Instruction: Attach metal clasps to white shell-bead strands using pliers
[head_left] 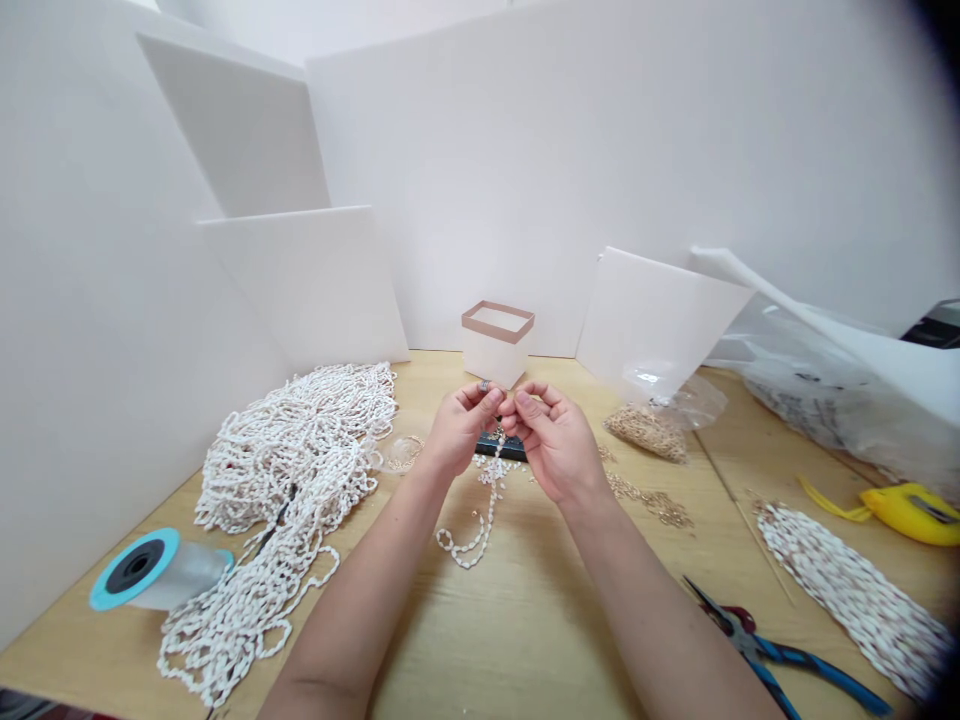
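Note:
My left hand (469,428) and my right hand (553,436) are raised over the middle of the table, their pinched fingertips almost meeting. From the left fingers hangs a strand of small white beads (492,497), its lower end curling on the wood. Something tiny is pinched in the right fingers, too small to make out. Behind and below the hands lies a dark tray (513,450), partly hidden, with loose white beads around it. A dark band circles a left finger.
At left are a heap of white bead strands (300,440) and a spool of clear line (176,577). Rightward lie gold-coloured findings (664,508), a bag of them (649,432), pliers (742,630), bundled strands (847,590) and a yellow tape measure (911,510). A white box (491,360) stands behind.

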